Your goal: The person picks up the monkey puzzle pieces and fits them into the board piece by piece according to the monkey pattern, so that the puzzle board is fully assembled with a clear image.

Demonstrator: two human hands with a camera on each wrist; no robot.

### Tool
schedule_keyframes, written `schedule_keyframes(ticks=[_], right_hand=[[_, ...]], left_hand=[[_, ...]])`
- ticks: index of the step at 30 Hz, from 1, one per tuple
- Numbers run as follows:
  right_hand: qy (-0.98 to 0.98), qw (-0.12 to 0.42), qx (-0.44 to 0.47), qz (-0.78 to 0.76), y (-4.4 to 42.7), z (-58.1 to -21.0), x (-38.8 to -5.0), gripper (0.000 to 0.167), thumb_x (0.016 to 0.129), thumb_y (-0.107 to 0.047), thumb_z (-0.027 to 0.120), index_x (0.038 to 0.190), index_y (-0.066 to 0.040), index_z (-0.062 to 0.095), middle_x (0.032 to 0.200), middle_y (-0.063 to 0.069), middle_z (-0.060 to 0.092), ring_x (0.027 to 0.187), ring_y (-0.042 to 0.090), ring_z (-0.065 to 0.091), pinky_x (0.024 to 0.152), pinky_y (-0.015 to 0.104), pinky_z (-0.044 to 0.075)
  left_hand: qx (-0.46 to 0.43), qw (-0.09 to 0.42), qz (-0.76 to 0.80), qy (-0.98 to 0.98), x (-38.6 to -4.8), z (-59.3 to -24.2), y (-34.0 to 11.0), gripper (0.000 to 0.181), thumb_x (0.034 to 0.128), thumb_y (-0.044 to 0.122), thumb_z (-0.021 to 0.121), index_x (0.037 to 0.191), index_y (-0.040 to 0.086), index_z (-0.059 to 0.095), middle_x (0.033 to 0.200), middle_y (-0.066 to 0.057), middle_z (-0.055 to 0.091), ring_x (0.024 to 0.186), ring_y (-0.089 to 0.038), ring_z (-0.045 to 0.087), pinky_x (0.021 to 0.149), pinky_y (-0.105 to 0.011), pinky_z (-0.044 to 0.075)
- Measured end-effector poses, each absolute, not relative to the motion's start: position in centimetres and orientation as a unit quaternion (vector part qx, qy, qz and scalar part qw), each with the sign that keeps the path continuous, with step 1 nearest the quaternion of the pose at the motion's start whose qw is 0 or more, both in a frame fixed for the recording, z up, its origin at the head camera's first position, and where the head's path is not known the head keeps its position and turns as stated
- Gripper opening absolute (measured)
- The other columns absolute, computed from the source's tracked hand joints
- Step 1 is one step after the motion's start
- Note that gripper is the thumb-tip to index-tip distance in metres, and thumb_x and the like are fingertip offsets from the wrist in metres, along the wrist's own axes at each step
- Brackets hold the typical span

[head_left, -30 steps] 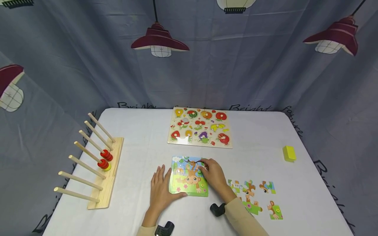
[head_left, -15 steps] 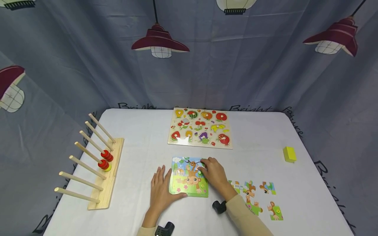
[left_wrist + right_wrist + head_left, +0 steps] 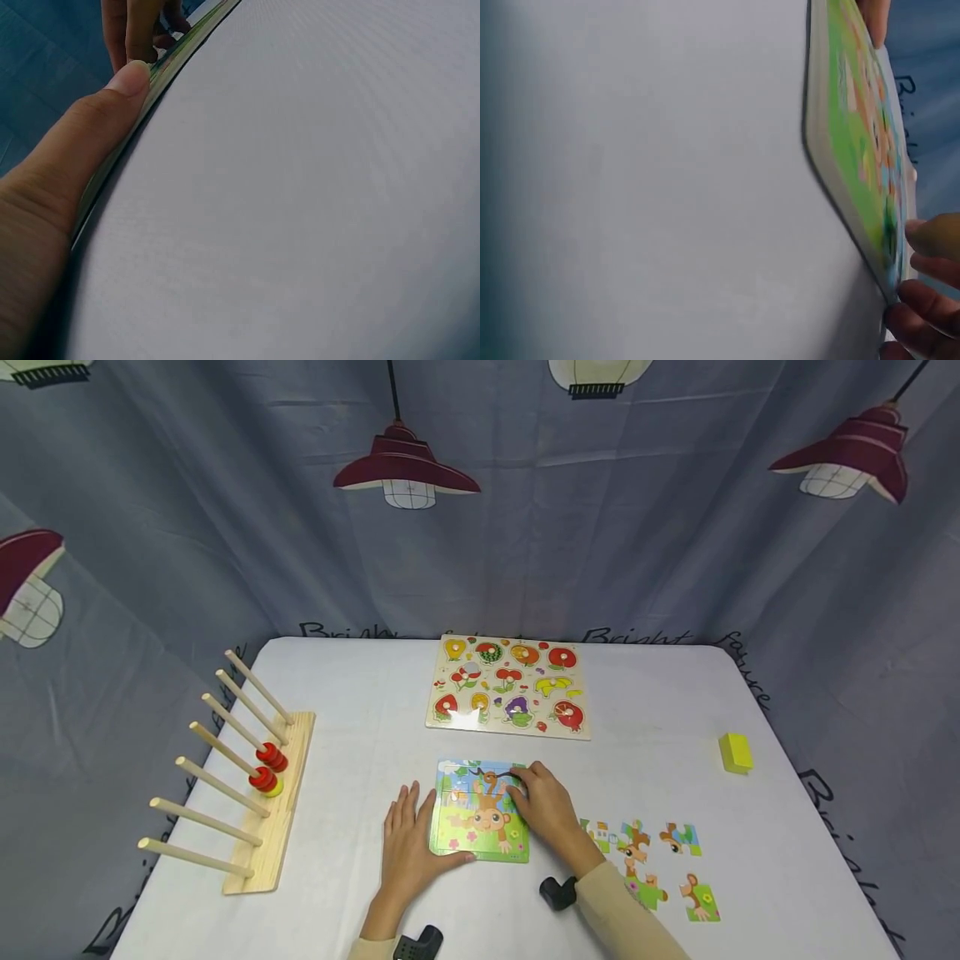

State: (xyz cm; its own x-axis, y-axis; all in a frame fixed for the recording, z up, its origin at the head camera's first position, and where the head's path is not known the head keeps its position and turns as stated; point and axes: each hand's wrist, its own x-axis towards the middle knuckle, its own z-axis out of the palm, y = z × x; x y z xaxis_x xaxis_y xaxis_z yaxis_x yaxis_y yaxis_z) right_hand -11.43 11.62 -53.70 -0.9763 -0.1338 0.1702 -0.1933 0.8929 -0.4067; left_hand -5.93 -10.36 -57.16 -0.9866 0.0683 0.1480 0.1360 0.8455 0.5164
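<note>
A square monkey puzzle board (image 3: 480, 835) lies flat on the white table. My left hand (image 3: 408, 852) rests at its left side, fingers straight and thumb along the near edge; the left wrist view shows the thumb (image 3: 101, 124) against the board's side. My right hand (image 3: 551, 814) is at the board's upper right corner, thumb and fingertips bent over the edge; in the right wrist view the fingers (image 3: 930, 307) touch the corner of the board (image 3: 847, 150). Whether a piece is under these fingertips is hidden.
Loose puzzle pieces (image 3: 700, 897) lie right of my right forearm, which partly covers some. A yellow block (image 3: 736, 752) sits farther right. Behind the board lies a fruit puzzle (image 3: 508, 687). At the left stands a wooden peg rack (image 3: 288, 802) with red and yellow rings.
The right hand's fingers have shifted very slightly at the board's upper right corner. The left hand and the board have stayed in place.
</note>
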Motion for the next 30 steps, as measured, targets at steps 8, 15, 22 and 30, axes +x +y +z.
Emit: schedule_keyframes(ticks=[8, 15, 22, 30], right_hand=[[-0.960, 0.103, 0.153, 0.212, 10.8, -53.6, -8.9, 0.025, 0.080, -0.023, 0.068, 0.100, -0.008, 0.068, 0.103, 0.005, 0.061, 0.098, 0.021, 0.056, 0.085, 0.037, 0.046], [-0.951, 0.045, 0.209, 0.222, 9.9, -53.7, -7.2, 0.045, 0.084, -0.031, 0.063, 0.120, -0.003, 0.058, 0.130, 0.010, 0.052, 0.124, 0.026, 0.046, 0.104, 0.043, 0.037], [-0.954, 0.009, 0.212, 0.212, 9.8, -53.7, -7.0, 0.053, 0.087, -0.037, 0.057, 0.128, -0.004, 0.051, 0.139, 0.010, 0.044, 0.132, 0.025, 0.036, 0.110, 0.042, 0.029], [-0.951, 0.027, 0.201, 0.231, 10.1, -53.5, -7.0, 0.046, 0.087, -0.035, 0.058, 0.124, -0.008, 0.054, 0.136, 0.008, 0.047, 0.130, 0.025, 0.039, 0.109, 0.045, 0.031]], left_hand=[[-0.056, 0.069, -0.267, -0.959, -6.0, -57.2, -10.4, 0.118, 0.0465, 0.081, 0.062, 0.138, 0.011, 0.037, 0.149, -0.015, 0.023, 0.140, -0.030, 0.013, 0.113, -0.047, 0.011], [-0.064, 0.089, -0.257, -0.960, -5.9, -57.1, -10.4, 0.117, 0.0466, 0.081, 0.062, 0.137, 0.009, 0.039, 0.148, -0.016, 0.027, 0.139, -0.032, 0.016, 0.112, -0.046, 0.014], [-0.062, 0.081, -0.250, -0.963, -5.9, -57.2, -10.3, 0.118, 0.0470, 0.083, 0.059, 0.137, 0.010, 0.038, 0.148, -0.015, 0.025, 0.140, -0.030, 0.014, 0.113, -0.046, 0.013], [-0.064, 0.089, -0.253, -0.961, -5.9, -57.2, -10.4, 0.117, 0.0466, 0.081, 0.062, 0.136, 0.010, 0.040, 0.147, -0.016, 0.027, 0.139, -0.032, 0.016, 0.112, -0.047, 0.014]])
